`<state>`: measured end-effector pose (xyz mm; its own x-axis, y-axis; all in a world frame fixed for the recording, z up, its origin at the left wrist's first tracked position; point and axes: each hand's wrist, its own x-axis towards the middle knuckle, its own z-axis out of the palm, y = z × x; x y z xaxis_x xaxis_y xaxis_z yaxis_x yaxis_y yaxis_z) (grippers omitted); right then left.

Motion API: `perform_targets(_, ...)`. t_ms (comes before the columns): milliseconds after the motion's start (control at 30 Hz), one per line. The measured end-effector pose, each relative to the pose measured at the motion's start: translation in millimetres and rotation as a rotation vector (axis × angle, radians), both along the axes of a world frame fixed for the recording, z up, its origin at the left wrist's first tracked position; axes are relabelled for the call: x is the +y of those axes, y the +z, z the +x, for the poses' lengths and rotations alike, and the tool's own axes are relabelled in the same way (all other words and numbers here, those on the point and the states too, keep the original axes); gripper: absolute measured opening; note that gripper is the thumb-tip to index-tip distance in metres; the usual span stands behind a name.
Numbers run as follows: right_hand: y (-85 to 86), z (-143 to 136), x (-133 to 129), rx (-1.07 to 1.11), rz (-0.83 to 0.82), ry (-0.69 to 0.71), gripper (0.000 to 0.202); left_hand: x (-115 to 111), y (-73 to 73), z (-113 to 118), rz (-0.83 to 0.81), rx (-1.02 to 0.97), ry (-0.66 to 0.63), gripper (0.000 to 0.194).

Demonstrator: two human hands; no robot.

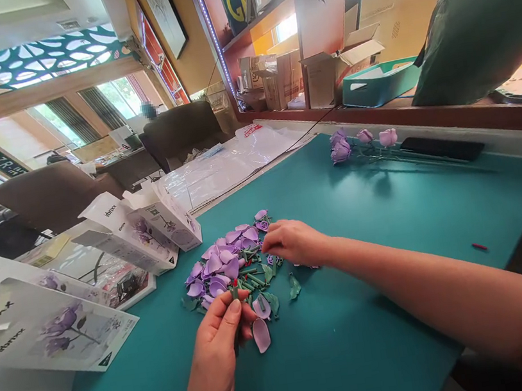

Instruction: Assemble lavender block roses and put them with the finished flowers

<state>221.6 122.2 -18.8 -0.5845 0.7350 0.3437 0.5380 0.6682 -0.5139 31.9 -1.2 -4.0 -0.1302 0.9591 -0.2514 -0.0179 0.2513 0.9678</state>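
A heap of purple plastic petals (224, 259) lies on the green mat with green stem pieces (252, 279) and leaves (294, 286) at its right side. At the near edge of the heap, my left hand (222, 333) pinches a green stem piece (235, 291) with a red tip pointing up. My right hand (297, 242) is over the heap's right edge, its fingers drawn together and bent downward; whatever they hold is hidden. Just right of my left fingers are a loose petal (261, 336) and another petal (262, 307) with a green piece on it.
Printed flower boxes (65, 323) stand along the left side. Assembled purple roses (340, 147) and pink roses (387, 137) lie at the back beside a black object (443, 148). A small red piece (479, 247) rests at the right. Behind are plastic wrap (236, 157) and a teal basket (379, 85).
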Motion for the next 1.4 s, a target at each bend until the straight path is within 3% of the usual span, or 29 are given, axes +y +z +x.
perform_targets(167, -7.4, -8, -6, -0.435, 0.236, 0.158, 0.019, 1, -1.8, 1, 0.011, 0.009, -0.009, 0.035)
perform_targets(400, -11.9, -12, -6, -0.549, 0.31, 0.175, 0.013, -1, -1.5, 2, 0.012, -0.001, -0.014, 0.036)
perform_targets(533, -5.0, -11, -11, -0.462, 0.323, 0.136, 0.01, -1, -0.1, 2, -0.002, 0.018, -0.012, 0.039)
perform_targets(667, 2.2, -13, -19, -0.22, 0.16, 0.091, 0.014, 0, -2.4, 2, 0.013, 0.01, -0.021, 0.043)
perform_targets(933, 12.4, -16, -30, 0.162, -0.055, 0.27, 0.015, 0, -3.8, 2, 0.038, 0.081, -0.045, 0.035)
perform_targets(1200, 16.7, -17, -38, 0.148, -0.105, 0.291, 0.015, 1, -4.5, 0, 0.08, 0.239, -0.131, 0.038)
perform_targets(1400, 17.4, -17, -40, 0.047, -0.006, 0.263, 0.014, 0, -3.6, 1, 0.098, 0.326, -0.134, 0.034)
